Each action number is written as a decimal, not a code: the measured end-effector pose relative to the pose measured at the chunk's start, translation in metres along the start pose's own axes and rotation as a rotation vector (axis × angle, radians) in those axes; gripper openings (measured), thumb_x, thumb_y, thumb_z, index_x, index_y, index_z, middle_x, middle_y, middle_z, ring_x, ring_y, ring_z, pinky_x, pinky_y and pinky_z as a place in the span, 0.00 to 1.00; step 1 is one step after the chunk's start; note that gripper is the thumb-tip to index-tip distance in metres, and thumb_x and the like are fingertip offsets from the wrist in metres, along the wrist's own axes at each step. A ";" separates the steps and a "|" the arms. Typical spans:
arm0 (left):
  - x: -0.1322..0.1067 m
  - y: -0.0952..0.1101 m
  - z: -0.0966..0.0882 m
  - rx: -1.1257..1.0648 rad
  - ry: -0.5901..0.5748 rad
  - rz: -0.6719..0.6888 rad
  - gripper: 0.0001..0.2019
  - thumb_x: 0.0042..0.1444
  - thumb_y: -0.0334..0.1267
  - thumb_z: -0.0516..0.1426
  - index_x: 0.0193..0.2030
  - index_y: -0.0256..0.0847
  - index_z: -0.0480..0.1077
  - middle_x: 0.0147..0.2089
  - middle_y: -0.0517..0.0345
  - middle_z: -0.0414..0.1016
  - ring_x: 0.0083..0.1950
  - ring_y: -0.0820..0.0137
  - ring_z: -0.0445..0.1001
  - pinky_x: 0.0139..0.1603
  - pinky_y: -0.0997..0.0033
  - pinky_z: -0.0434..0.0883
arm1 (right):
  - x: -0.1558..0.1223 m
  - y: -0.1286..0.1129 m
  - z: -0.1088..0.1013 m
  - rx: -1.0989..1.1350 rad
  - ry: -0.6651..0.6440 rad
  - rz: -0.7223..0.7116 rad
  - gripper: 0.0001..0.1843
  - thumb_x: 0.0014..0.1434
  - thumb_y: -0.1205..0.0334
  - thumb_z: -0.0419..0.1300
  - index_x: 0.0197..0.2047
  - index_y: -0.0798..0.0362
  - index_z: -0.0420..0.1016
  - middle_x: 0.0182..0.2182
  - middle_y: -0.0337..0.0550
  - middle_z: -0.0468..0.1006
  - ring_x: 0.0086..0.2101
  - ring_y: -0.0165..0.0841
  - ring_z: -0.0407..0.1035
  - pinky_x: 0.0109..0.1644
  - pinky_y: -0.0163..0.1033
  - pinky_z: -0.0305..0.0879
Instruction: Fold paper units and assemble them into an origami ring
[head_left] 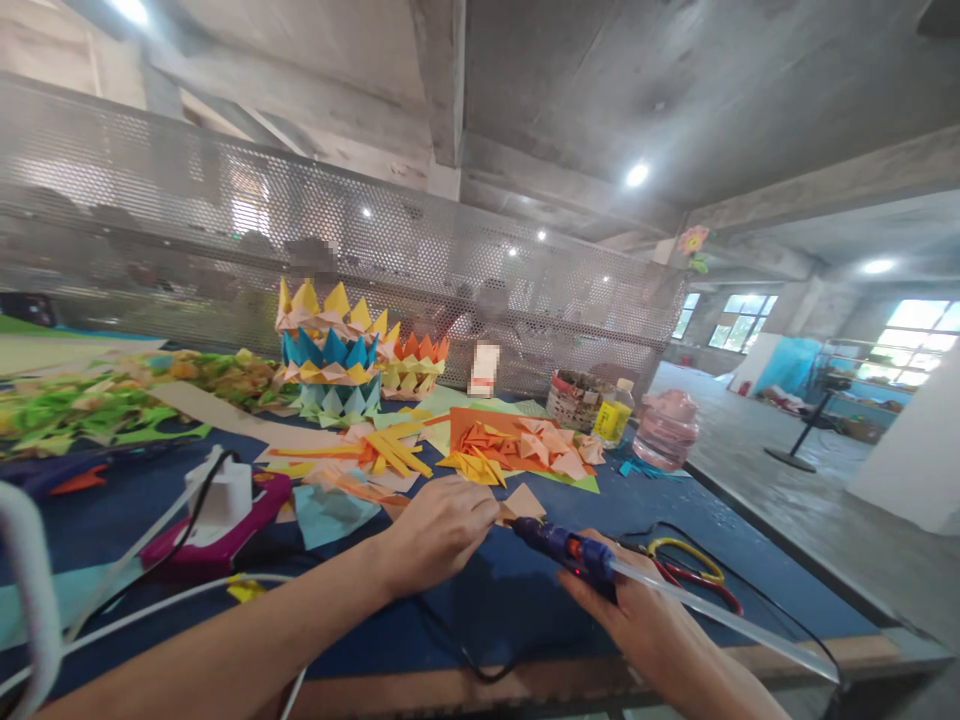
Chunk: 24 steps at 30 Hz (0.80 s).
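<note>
My right hand point(634, 610) is wrapped round a blue hot glue gun point(570, 552), with a long clear glue stick point(720, 612) sticking out of its back end. The gun's dark nozzle points left, close to the fingertips of my left hand point(442, 530). Those fingers are pinched together on a small piece of orange paper point(505, 514), mostly hidden by the hand. Just behind the nozzle is a peach paper piece point(526, 501). Beyond my hands, folded peach paper pieces point(551, 445) and yellow ones point(476, 466) lie on an orange sheet point(461, 420).
Red-and-yellow scissors point(694, 570) lie right of my right hand. A magenta power strip point(169, 545) with a white plug and cables sits left. Behind stand folded-paper baskets point(334, 375), a woven pot point(574, 395), a yellow-labelled bottle point(613, 415) and a pink jug point(666, 430), before a perforated screen.
</note>
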<state>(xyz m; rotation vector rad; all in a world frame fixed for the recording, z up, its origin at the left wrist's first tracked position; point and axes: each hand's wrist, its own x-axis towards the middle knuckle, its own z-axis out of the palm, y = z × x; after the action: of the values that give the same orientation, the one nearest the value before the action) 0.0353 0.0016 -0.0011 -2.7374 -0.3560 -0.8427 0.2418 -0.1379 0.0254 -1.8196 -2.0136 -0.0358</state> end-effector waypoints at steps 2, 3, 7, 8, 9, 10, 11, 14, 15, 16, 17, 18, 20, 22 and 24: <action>0.000 0.000 -0.001 -0.004 -0.007 0.008 0.08 0.63 0.31 0.47 0.36 0.38 0.66 0.35 0.56 0.72 0.35 0.67 0.70 0.36 0.67 0.64 | 0.000 0.001 0.002 -0.003 0.001 -0.001 0.15 0.61 0.51 0.52 0.42 0.50 0.72 0.38 0.45 0.78 0.40 0.38 0.72 0.44 0.39 0.67; 0.000 0.001 -0.001 -0.005 -0.013 0.014 0.08 0.62 0.30 0.47 0.37 0.38 0.66 0.35 0.56 0.72 0.36 0.66 0.70 0.37 0.67 0.64 | 0.000 0.002 0.002 -0.008 0.001 -0.003 0.14 0.61 0.51 0.52 0.42 0.50 0.72 0.38 0.44 0.78 0.40 0.38 0.72 0.44 0.39 0.67; 0.001 0.002 -0.003 0.001 -0.026 0.058 0.07 0.62 0.29 0.47 0.39 0.37 0.66 0.36 0.55 0.73 0.37 0.66 0.71 0.38 0.66 0.65 | 0.000 0.003 0.005 -0.032 -0.009 -0.020 0.12 0.62 0.53 0.52 0.41 0.50 0.71 0.37 0.44 0.77 0.39 0.38 0.72 0.43 0.39 0.67; 0.001 0.002 -0.003 0.005 -0.025 0.070 0.07 0.61 0.29 0.48 0.39 0.37 0.66 0.37 0.54 0.73 0.37 0.66 0.71 0.38 0.66 0.65 | 0.000 0.003 0.005 -0.036 -0.008 -0.024 0.12 0.62 0.53 0.52 0.41 0.50 0.71 0.37 0.44 0.77 0.39 0.38 0.72 0.43 0.39 0.67; 0.001 0.002 -0.003 0.009 -0.023 0.079 0.07 0.61 0.29 0.48 0.39 0.37 0.66 0.37 0.54 0.73 0.37 0.66 0.71 0.38 0.66 0.65 | 0.000 0.002 0.005 -0.038 -0.005 -0.028 0.12 0.62 0.54 0.52 0.41 0.50 0.71 0.37 0.44 0.77 0.39 0.38 0.72 0.43 0.39 0.67; 0.002 0.002 -0.003 0.014 -0.019 0.086 0.07 0.61 0.29 0.48 0.39 0.37 0.66 0.37 0.54 0.73 0.37 0.66 0.71 0.37 0.66 0.65 | 0.000 0.002 0.006 -0.041 -0.003 -0.030 0.11 0.62 0.54 0.52 0.41 0.51 0.71 0.37 0.44 0.77 0.39 0.38 0.72 0.43 0.39 0.66; 0.002 0.002 -0.003 0.017 -0.017 0.091 0.06 0.60 0.28 0.48 0.39 0.37 0.66 0.37 0.54 0.73 0.37 0.66 0.71 0.37 0.66 0.65 | 0.000 0.001 0.005 -0.045 -0.002 -0.031 0.11 0.62 0.55 0.52 0.41 0.51 0.70 0.38 0.44 0.77 0.40 0.38 0.72 0.44 0.39 0.66; 0.001 0.002 -0.003 0.022 -0.016 0.098 0.06 0.60 0.28 0.48 0.39 0.37 0.66 0.37 0.54 0.73 0.37 0.66 0.71 0.38 0.66 0.65 | 0.000 0.001 0.006 -0.053 0.005 -0.038 0.11 0.62 0.55 0.52 0.41 0.52 0.70 0.38 0.44 0.76 0.40 0.38 0.71 0.44 0.39 0.66; 0.001 0.002 -0.003 0.024 -0.015 0.100 0.06 0.60 0.28 0.48 0.39 0.37 0.66 0.37 0.54 0.73 0.37 0.66 0.71 0.38 0.66 0.65 | -0.001 0.002 0.006 -0.054 0.006 -0.040 0.11 0.63 0.55 0.52 0.41 0.52 0.70 0.38 0.44 0.76 0.40 0.38 0.71 0.44 0.39 0.66; 0.001 0.002 -0.004 0.025 -0.014 0.102 0.06 0.60 0.28 0.49 0.39 0.37 0.66 0.37 0.53 0.73 0.38 0.66 0.71 0.38 0.66 0.66 | -0.001 0.003 0.006 -0.055 0.009 -0.042 0.11 0.63 0.55 0.52 0.41 0.52 0.70 0.38 0.44 0.76 0.40 0.38 0.71 0.44 0.39 0.65; 0.001 0.002 -0.004 0.027 -0.011 0.104 0.06 0.60 0.28 0.49 0.39 0.37 0.66 0.37 0.53 0.73 0.38 0.66 0.71 0.38 0.67 0.66 | -0.001 0.004 0.006 -0.058 0.012 -0.043 0.11 0.63 0.55 0.52 0.42 0.52 0.70 0.39 0.44 0.76 0.40 0.38 0.71 0.44 0.39 0.65; 0.001 0.002 -0.004 0.030 -0.007 0.105 0.06 0.60 0.28 0.49 0.39 0.37 0.66 0.37 0.53 0.74 0.38 0.66 0.71 0.39 0.67 0.66 | -0.002 0.005 0.007 -0.063 0.014 -0.042 0.11 0.63 0.55 0.51 0.42 0.52 0.70 0.39 0.45 0.76 0.40 0.38 0.71 0.43 0.39 0.65; 0.001 0.002 -0.005 0.035 -0.002 0.106 0.06 0.60 0.28 0.48 0.39 0.37 0.66 0.37 0.53 0.73 0.38 0.66 0.71 0.39 0.67 0.66 | -0.002 0.007 0.007 -0.073 0.012 -0.035 0.12 0.63 0.55 0.51 0.42 0.52 0.70 0.39 0.46 0.77 0.40 0.38 0.71 0.43 0.39 0.65; 0.002 0.003 -0.005 0.040 -0.002 0.107 0.06 0.60 0.27 0.49 0.38 0.37 0.66 0.37 0.53 0.73 0.38 0.66 0.71 0.38 0.67 0.66 | -0.002 0.007 0.006 -0.077 0.013 -0.031 0.12 0.63 0.55 0.51 0.42 0.52 0.70 0.39 0.46 0.77 0.39 0.39 0.72 0.43 0.39 0.65; 0.001 0.003 -0.006 0.046 0.000 0.107 0.06 0.59 0.27 0.49 0.38 0.37 0.66 0.36 0.53 0.73 0.37 0.66 0.71 0.37 0.66 0.66 | -0.002 0.007 0.004 -0.072 0.019 -0.030 0.11 0.63 0.55 0.52 0.41 0.51 0.70 0.38 0.45 0.77 0.39 0.38 0.72 0.42 0.38 0.65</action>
<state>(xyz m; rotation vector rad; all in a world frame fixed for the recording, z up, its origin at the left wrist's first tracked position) 0.0345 -0.0024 0.0038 -2.6876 -0.2239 -0.7962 0.2473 -0.1379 0.0190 -1.8252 -2.0514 -0.1356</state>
